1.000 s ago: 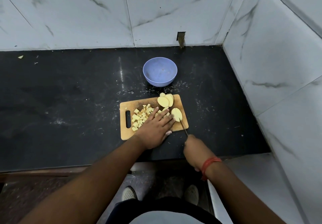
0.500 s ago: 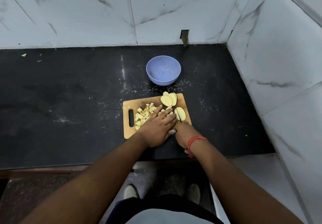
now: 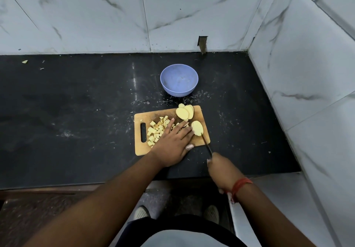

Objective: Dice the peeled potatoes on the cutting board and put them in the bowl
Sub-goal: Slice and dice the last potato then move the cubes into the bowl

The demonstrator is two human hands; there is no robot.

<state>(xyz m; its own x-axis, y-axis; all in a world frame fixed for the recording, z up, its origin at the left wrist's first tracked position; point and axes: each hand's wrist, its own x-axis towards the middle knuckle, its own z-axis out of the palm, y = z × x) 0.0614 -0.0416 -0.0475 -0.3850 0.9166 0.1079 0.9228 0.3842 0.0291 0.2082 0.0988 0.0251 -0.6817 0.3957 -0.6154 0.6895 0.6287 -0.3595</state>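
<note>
A wooden cutting board [image 3: 201, 112] lies on the black counter. A pile of diced potato [image 3: 155, 130] covers its left half. Thick potato slices [image 3: 184, 112] lean together at the board's far right corner. Another slice [image 3: 197, 128] lies at the right edge. My left hand [image 3: 172, 141] rests flat on the board, fingers spread, fingertips against that slice and the dice. My right hand [image 3: 222, 170] grips a knife [image 3: 207, 146] off the board's near right corner; the blade tip reaches the near slice. The empty blue bowl [image 3: 179, 79] stands just behind the board.
Marble-tiled walls close the counter at the back and on the right. A small scrap [image 3: 25, 61] lies at the far left of the counter. White specks are scattered around the board. The counter's front edge runs just below my hands.
My right hand has drawn back toward me and to the right with the knife, away from the board. My left hand stays flat on the board.
</note>
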